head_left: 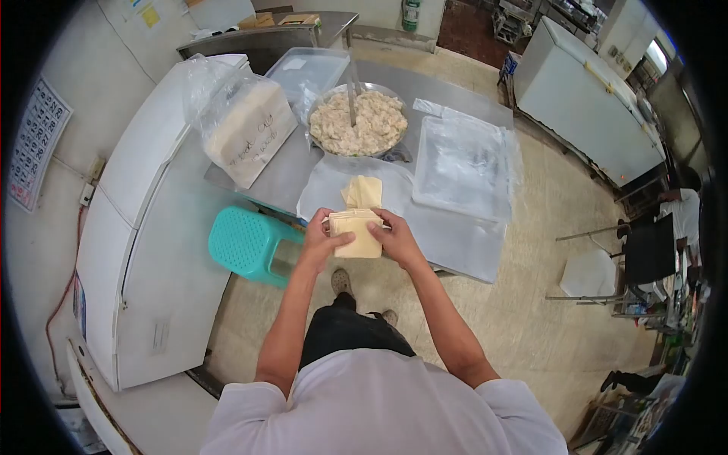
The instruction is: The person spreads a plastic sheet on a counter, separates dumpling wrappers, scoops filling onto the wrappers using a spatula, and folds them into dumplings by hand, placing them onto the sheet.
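Note:
Both my hands hold a stack of square, pale yellow wrappers (356, 241) at the table's near edge. My left hand (321, 238) grips its left side with the thumb on top, and my right hand (395, 238) grips the right side. Just beyond the stack, a few loose wrappers (364, 191) lie on a whitish sheet (322, 186). Farther back stands a metal bowl of pale, chunky filling (364, 125) with a metal utensil (352, 106) upright in it.
A plastic-covered tray (464, 163) is at the right of the metal table (478, 254). On the left are a marked bag (250, 135), a clear container (309, 70), a teal stool (244, 241) and a white freezer (163, 250). Another person (686, 216) is at the far right.

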Available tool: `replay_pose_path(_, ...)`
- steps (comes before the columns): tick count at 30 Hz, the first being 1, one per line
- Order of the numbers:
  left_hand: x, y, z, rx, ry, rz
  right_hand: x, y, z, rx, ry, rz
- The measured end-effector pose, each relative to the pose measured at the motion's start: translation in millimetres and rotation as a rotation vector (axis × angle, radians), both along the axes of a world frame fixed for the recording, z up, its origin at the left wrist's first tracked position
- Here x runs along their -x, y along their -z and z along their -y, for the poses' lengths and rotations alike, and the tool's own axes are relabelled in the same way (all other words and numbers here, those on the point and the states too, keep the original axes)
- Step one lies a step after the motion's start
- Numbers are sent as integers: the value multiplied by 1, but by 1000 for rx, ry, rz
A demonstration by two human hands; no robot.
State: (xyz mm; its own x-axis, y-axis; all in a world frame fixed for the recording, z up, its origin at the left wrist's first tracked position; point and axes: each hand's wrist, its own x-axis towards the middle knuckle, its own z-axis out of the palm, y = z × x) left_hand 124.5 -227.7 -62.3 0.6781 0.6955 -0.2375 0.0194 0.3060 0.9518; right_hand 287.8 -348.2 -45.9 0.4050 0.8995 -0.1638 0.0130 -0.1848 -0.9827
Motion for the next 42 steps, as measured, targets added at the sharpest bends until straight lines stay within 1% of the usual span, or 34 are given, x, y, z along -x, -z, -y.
replay_pose_path(1,1,1,-10,3,-1,2,0,-5,-8,60,33,-151)
replay_pose_path(2,3,3,-18,-31,-61,26,-1,-8,-17,120,71,-302)
replay_pose_path(3,5,5,-27,-60,-117,48,-6,4,-29,129,80,-303)
replay_pose_path(5,12,-8,-49,-22,-71,34,-22,36,-52,91,98,-284)
replay_pose_path(6,14,-13,-63,-5,-34,28,-20,39,-63,102,105,-283)
replay_pose_path(8,13,-17,-89,34,-23,34,-18,45,-93,-55,317,879)
replay_pose_path(9,15,-16,-98,71,-14,30,-20,52,-102,-39,322,878)
replay_pose_path(11,15,-10,-128,84,39,22,-27,69,-128,190,301,952)
replay_pose_path(12,15,-11,-138,75,67,23,-33,73,-133,204,307,948)
replay_pose_path(14,16,-11,-152,123,96,26,-47,80,-125,317,230,785)
replay_pose_path(15,13,-11,-158,154,111,40,-51,76,-122,336,243,782)
replay_pose_path(17,10,-5,-172,136,166,24,-57,67,-117,282,255,424)
replay_pose_path(18,8,-5,-177,108,201,11,-57,60,-117,293,269,421)
replay_pose_path(20,4,-4,-186,114,232,3,-55,46,-115,130,356,-342)
replay_pose_path(21,1,-4,-189,111,253,-2,-54,53,-114,134,373,-343)
replay_pose_path(23,-5,-6,-195,127,285,2,-52,67,-113,135,446,-190)
replay_pose_path(24,-9,-6,-198,137,298,9,-48,64,-113,133,458,-187)
replay_pose_path(26,-16,-5,-203,131,334,19,-39,58,-114,258,481,404)
replay_pose_path(27,-19,-5,-203,126,364,24,-38,61,-115,262,491,405)
replay_pose_path(29,-29,-2,-200,88,416,37,-37,65,-119,343,511,494)
replay_pose_path(31,-44,-12,-196,43,457,50,-43,69,-117,300,571,546)
replay_pose_path(33,-58,-28,-184,113,503,172,-40,68,-113,264,625,596)
replay_pose_path(34,-66,-31,-178,165,501,225,-36,61,-110,189,576,627)
replay_pose_path(35,-73,-33,-173,161,506,230,-32,55,-109,113,527,661)
replay_pose_path(36,-81,-34,-170,219,510,253,-28,56,-108,106,534,667)
replay_pose_path(37,-87,-34,-169,275,517,275,-23,60,-106,84,484,705)
replay_pose_path(38,-93,-27,-169,325,555,291,-22,64,-105,63,435,742)
replay_pose_path(39,-98,-14,-170,317,563,296,-26,62,-105,56,443,747)
replay_pose_path(41,-106,17,-172,143,659,36,-34,57,-97,284,458,558)
replay_pose_path(42,-104,26,-167,138,669,35,-37,57,-91,281,469,557)
